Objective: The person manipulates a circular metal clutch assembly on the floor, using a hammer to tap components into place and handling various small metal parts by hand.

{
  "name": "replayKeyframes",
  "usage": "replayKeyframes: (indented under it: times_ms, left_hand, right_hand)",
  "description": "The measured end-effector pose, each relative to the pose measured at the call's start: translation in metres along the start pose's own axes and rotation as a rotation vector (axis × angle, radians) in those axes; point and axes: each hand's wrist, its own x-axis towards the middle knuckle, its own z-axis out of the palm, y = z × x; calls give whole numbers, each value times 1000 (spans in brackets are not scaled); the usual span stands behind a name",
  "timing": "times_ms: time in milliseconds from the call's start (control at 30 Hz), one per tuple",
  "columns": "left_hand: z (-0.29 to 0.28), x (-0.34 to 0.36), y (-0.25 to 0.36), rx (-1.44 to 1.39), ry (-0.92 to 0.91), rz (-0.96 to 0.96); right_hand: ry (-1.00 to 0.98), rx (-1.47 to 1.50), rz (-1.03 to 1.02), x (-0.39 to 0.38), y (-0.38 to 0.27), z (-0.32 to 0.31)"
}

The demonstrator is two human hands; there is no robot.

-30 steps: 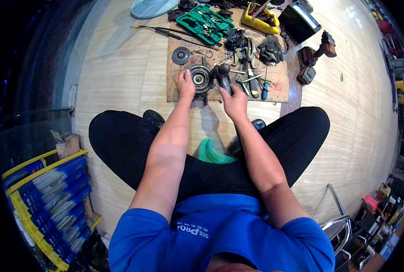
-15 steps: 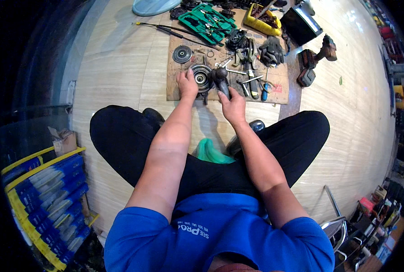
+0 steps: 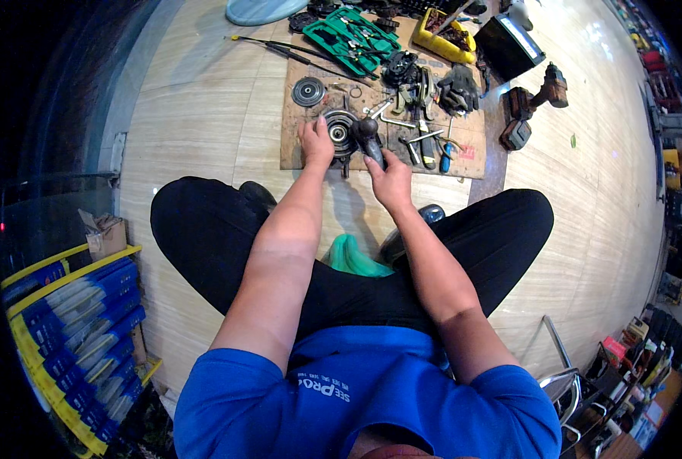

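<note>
The ringed metal part (image 3: 339, 135) lies on the near half of the cardboard sheet (image 3: 290, 122), its concentric rings facing up at you. Your left hand (image 3: 315, 143) is at its left edge, thumb toward the rings; whether the fingers grip it or only rest against it, you cannot tell from this view. Your right hand (image 3: 391, 181) is closed around the handle of a dark round-headed tool (image 3: 368, 138), and the head sits just beside the part's right side; contact between them is unclear.

Beyond your left hand, a smaller dark disc (image 3: 309, 92) lies flat on the cardboard. To the right of the held tool you have metal bars (image 3: 419, 138) and a blue-handled tool (image 3: 446, 158), with a dark glove (image 3: 459, 89) behind them. Farther back are a green tool case (image 3: 343, 14), open with tools in it, and a yellow tub (image 3: 442, 49). Off the cardboard to the right, a cordless power tool (image 3: 520, 105) lies on the floor (image 3: 601, 153). Green material (image 3: 350, 258) shows between your legs.
</note>
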Motion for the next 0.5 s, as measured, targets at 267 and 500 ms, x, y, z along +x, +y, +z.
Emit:
replayKeyframes:
  times_ms: [267, 500]
  left_hand:
    - [3, 4, -9, 13, 8, 27]
    - [3, 6, -14, -33, -11, 34]
  right_hand:
    - [36, 18, -52, -9, -1, -1]
    - [-5, -23, -31, -17, 5, 1]
